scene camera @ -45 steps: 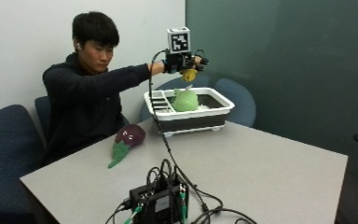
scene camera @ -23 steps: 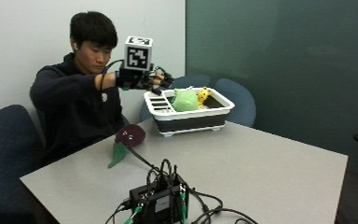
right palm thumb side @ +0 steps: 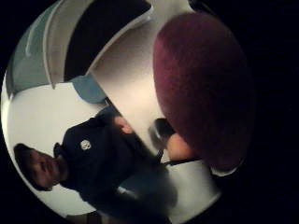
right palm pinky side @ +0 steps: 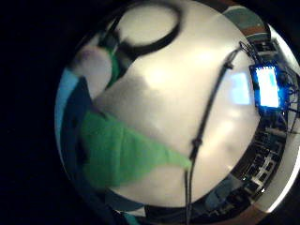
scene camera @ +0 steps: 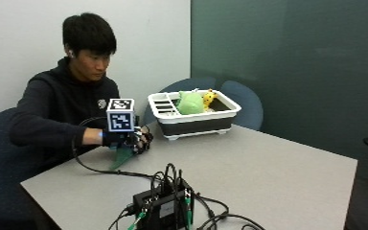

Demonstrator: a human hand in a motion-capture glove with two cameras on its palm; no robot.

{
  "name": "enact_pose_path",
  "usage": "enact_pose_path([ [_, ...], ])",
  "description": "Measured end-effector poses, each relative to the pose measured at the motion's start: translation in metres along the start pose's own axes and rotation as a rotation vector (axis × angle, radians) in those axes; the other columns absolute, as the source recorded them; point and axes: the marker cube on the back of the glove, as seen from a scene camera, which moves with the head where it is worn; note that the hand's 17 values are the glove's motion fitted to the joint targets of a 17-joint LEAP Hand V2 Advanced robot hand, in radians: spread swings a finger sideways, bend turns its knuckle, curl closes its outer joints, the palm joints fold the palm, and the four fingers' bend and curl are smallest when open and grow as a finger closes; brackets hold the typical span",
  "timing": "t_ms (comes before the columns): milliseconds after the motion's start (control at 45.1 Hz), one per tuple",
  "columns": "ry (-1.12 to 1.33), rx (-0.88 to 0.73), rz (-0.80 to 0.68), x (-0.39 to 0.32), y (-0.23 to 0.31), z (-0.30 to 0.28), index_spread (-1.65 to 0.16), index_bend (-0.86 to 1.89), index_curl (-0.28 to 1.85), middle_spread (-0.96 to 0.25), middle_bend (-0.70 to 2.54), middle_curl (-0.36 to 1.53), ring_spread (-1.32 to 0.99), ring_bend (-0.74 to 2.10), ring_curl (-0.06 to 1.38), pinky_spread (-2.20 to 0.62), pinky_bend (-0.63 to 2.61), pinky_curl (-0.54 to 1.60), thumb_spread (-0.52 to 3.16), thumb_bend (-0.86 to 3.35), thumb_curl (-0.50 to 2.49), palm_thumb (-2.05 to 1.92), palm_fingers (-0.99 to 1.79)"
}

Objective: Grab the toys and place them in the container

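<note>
My gloved right hand [scene camera: 132,140] is low over the table's near left part, on top of a plush eggplant toy. In the outside view only the toy's green leaf [scene camera: 121,158] shows below the hand; the purple body is hidden. That purple body [right palm thumb side: 205,88] fills much of the thumb side palm view, close to the palm. The green leaf [right palm pinky side: 122,152] lies flat on the table in the little finger side palm view. Further back stands the white container [scene camera: 200,120], holding a green toy [scene camera: 189,102] and a yellow toy [scene camera: 207,99].
A black electronics box with cables [scene camera: 166,203] sits near the table's front edge, and a black cable [scene camera: 91,167] runs from it to the hand. Blue chairs [scene camera: 241,103] stand behind the container. The person's other arm is out of sight.
The hand let go of the yellow toy into the container, swung back to the left and came down onto the eggplant toy on the table.
</note>
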Motion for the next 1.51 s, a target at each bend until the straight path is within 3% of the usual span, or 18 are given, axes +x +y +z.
enact_pose_path([
  [66,-0.005,0.127,0.002,-0.003,-0.003,0.005,-0.22,-0.09,0.12,-0.07,0.38,0.34,-0.16,0.91,0.30,-0.17,0.94,0.35,1.22,0.10,0.42,0.40,0.75],
  [199,-0.008,0.337,0.037,0.000,-0.007,-0.011,-0.21,0.14,0.11,-0.15,0.65,0.46,-0.26,1.14,0.43,-0.29,1.00,0.41,0.99,0.17,0.54,0.61,1.15],
  [354,0.003,0.494,0.112,0.000,-0.015,-0.095,-0.23,0.36,0.19,-0.17,0.85,0.56,-0.30,1.22,0.51,-0.35,0.94,0.45,0.78,0.16,0.63,0.65,1.25],
  [443,0.138,0.590,-0.043,-0.026,-0.026,-0.155,-0.23,0.44,0.22,-0.17,0.90,0.59,-0.31,1.24,0.52,-0.37,0.95,0.46,0.67,0.15,0.67,0.67,1.22],
  [620,-0.052,0.657,-0.142,-0.139,-0.074,-0.244,-0.24,0.54,0.28,-0.17,0.96,0.64,-0.31,1.28,0.54,-0.39,0.98,0.48,0.51,0.14,0.74,0.67,1.17],
  [797,-0.081,0.583,-0.227,-0.243,-0.138,-0.223,-0.24,0.58,0.33,-0.17,0.99,0.66,-0.32,1.30,0.55,-0.40,1.00,0.50,0.40,0.12,0.79,0.66,1.11],
  [908,-0.152,0.521,-0.186,-0.268,-0.168,-0.198,-0.23,0.44,0.32,-0.18,0.97,0.67,-0.32,1.31,0.55,-0.40,1.02,0.50,0.39,0.08,0.81,0.63,0.99],
  [1107,-0.306,0.430,-0.060,-0.281,-0.186,-0.161,-0.18,0.11,0.25,-0.18,0.78,0.63,-0.31,1.33,0.54,-0.38,1.09,0.49,0.72,0.00,0.78,0.52,0.76],
  [1152,-0.364,0.377,-0.042,-0.281,-0.186,-0.158,-0.15,0.12,0.26,-0.13,0.57,0.58,-0.27,1.20,0.52,-0.32,1.15,0.53,0.83,-0.07,0.72,0.38,0.27],
  [1218,-0.421,0.351,-0.028,-0.272,-0.183,-0.162,-0.13,0.20,0.32,-0.07,0.43,0.54,-0.20,1.03,0.50,-0.22,1.19,0.55,0.94,-0.08,0.65,0.27,-0.08],
  [1351,-0.423,0.490,0.012,-0.229,-0.161,-0.190,-0.11,0.22,0.31,0.01,0.31,0.46,-0.12,0.80,0.36,-0.11,1.07,0.45,1.08,-0.04,0.57,0.17,-0.11],
  [1506,-0.402,0.607,0.100,-0.146,-0.108,-0.214,-0.12,0.30,0.36,0.04,0.27,0.44,-0.07,0.70,0.31,-0.05,0.95,0.39,1.21,-0.01,0.51,0.17,-0.02],
])
